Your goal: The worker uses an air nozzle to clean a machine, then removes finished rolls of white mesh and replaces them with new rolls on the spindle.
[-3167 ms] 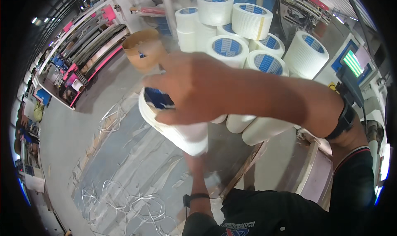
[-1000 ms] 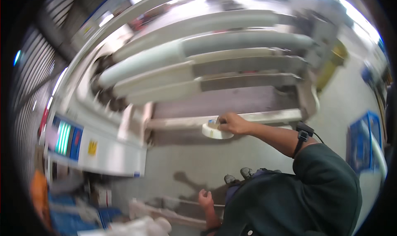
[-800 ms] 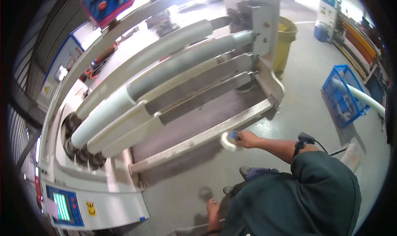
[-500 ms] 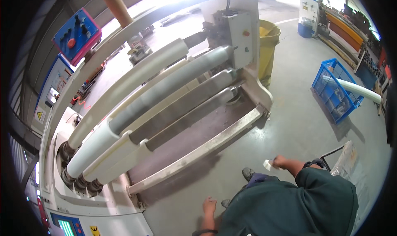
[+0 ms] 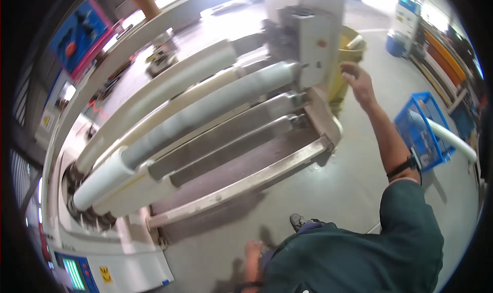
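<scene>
My right hand (image 5: pixel 358 83) is stretched forward at the end of the raised arm, its fingers apart and nothing in them. Just beyond it stands a yellow waste bag (image 5: pixel 355 34). A small white roll-like piece (image 5: pixel 355 41) shows at the bag's opening, apart from the hand; whether it rests there or is in the air I cannot tell. My left hand (image 5: pixel 253 249) hangs low beside my body, its fingers blurred. To the left is a large machine with long rollers, among them a grey roller (image 5: pixel 205 108) bearing a white sleeve-like roll (image 5: pixel 105 177) at its left end.
The machine's pale base bar (image 5: pixel 241 182) crosses the floor ahead. A blue crate (image 5: pixel 418 131) with a long white tube (image 5: pixel 452 138) stands at right. A lit control panel (image 5: pixel 74 272) is at lower left, a blue-and-pink box (image 5: pixel 81 35) at upper left.
My right arm has swung forward from beside my body to the yellow bag. The white piece has left my right hand and shows at the bag's opening. The view has shifted slightly.
</scene>
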{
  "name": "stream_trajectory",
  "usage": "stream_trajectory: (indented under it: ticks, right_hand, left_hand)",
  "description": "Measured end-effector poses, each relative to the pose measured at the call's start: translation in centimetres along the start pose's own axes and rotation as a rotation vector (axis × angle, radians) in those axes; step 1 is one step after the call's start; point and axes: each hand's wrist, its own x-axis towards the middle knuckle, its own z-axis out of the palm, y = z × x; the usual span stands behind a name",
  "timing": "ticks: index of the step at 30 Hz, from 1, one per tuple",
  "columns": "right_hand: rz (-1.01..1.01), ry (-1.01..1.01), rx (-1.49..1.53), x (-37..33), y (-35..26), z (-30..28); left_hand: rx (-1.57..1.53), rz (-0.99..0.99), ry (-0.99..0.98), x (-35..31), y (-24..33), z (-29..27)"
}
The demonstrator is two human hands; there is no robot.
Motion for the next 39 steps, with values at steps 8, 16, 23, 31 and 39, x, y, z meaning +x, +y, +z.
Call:
stream_trajectory:
  ticks: [8, 16, 23, 31, 39]
  right_hand:
    - [-0.521, -0.643, -0.193, -11.6, -12.7, 25.6]
    - [-0.826, -0.667, -0.474, -11.3, -21.6, 43.0]
    - [-0.642, -0.731, -0.622, -9.7, -26.2, 52.1]
    - [-0.517, -0.835, -0.675, -8.1, -26.7, 53.8]
    - [-0.508, -0.792, -0.743, -8.5, -26.4, 54.6]
  left_hand:
    - [-0.488, -0.466, 0.277, -2.3, -5.3, -9.6]
    - [-0.578, -0.527, 0.659, -1.0, -17.9, -23.9]
    - [-1.315, -0.188, 0.852, 6.1, -16.6, -43.7]
    - [-1.63, 0.244, 0.968, 17.5, -14.1, -66.5]
    - [-1.845, 0.19, 1.081, 26.7, -15.5, -82.8]
